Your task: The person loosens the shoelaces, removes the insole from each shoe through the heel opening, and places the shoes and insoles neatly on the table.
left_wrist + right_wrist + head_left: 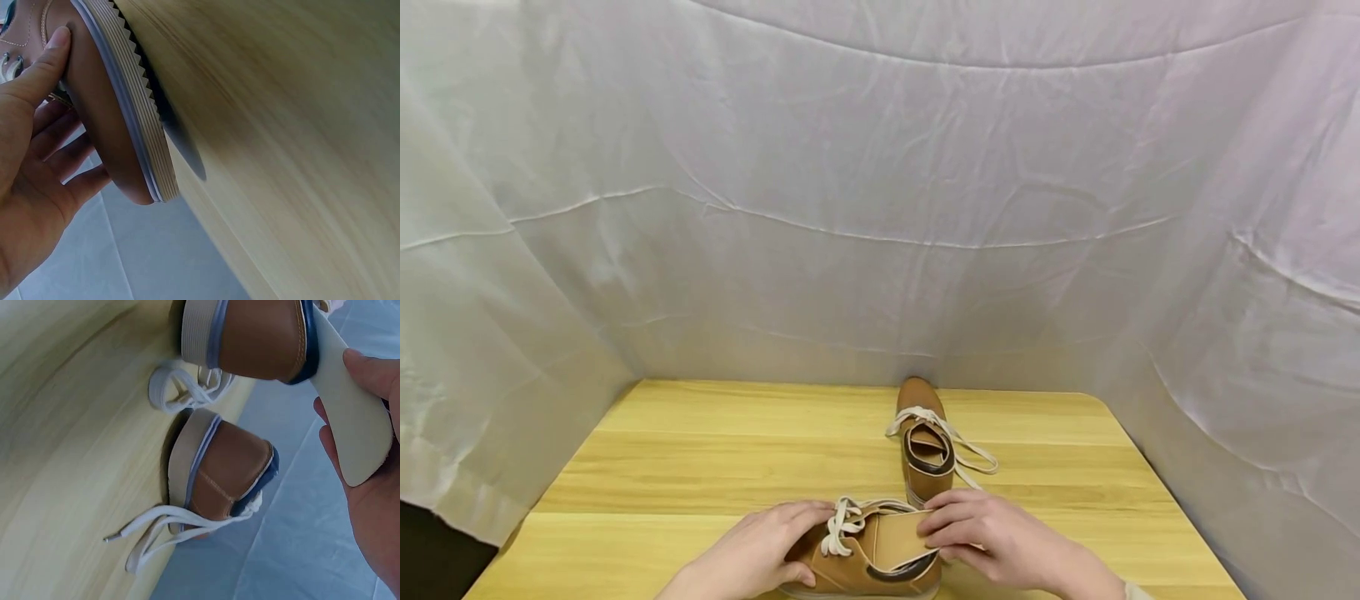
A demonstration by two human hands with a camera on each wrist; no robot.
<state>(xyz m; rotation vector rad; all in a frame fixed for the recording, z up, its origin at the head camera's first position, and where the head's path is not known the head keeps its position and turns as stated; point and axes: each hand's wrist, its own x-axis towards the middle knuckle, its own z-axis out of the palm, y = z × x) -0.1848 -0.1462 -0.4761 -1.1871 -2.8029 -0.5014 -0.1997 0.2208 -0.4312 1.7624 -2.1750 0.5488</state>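
Observation:
A brown lace-up shoe (857, 577) with a pale ribbed sole lies sideways near the front of the table, toe to the left. My left hand (760, 550) grips its toe end, the thumb on the near side and the other fingers round the far side, as the left wrist view also shows. My right hand (992, 542) pinches a beige insole (350, 419) by its rear end. That end sticks up out of the shoe's opening, over the dark heel collar (309, 347); the front part is hidden inside the shoe.
Behind the near shoe stands a matching brown shoe (925, 482), toe pointing away, with loose white laces (973, 454) trailing to its right. Both are on a light wooden table (737, 467). Grey-white cloth (880, 208) hangs round the back and sides.

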